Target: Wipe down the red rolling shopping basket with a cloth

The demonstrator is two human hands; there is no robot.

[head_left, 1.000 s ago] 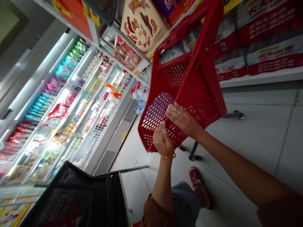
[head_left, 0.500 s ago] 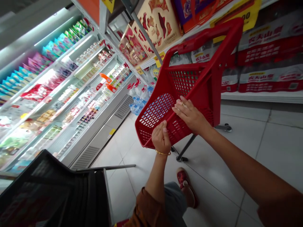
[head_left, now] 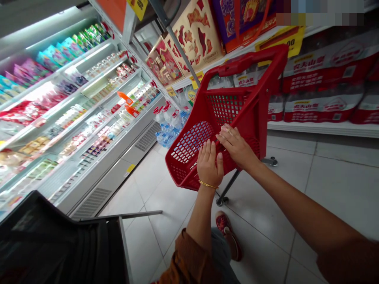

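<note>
Pale tiles (head_left: 263, 236) lie under the red cart (head_left: 251, 118); by it, your left hand (head_left: 209, 163) has fingers together, thumb apart; your right hand (head_left: 238, 148) bends its fingers, grip unclear.

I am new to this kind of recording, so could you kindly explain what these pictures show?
Certainly. There is no machine: a person works with bare hands, seen by one camera worn on their head, looking forward and down.

The left hand, with a gold bracelet at its wrist, has its fingers extended. The right hand is beside it. Both are over the near side of a red cart; whether they press on it, or the right one holds something small, I cannot tell.

The cart stands on a tiled floor. Beyond it are boxes and packs of bottles on shelving; lit shelves of packaged goods are at the picture's left.
</note>
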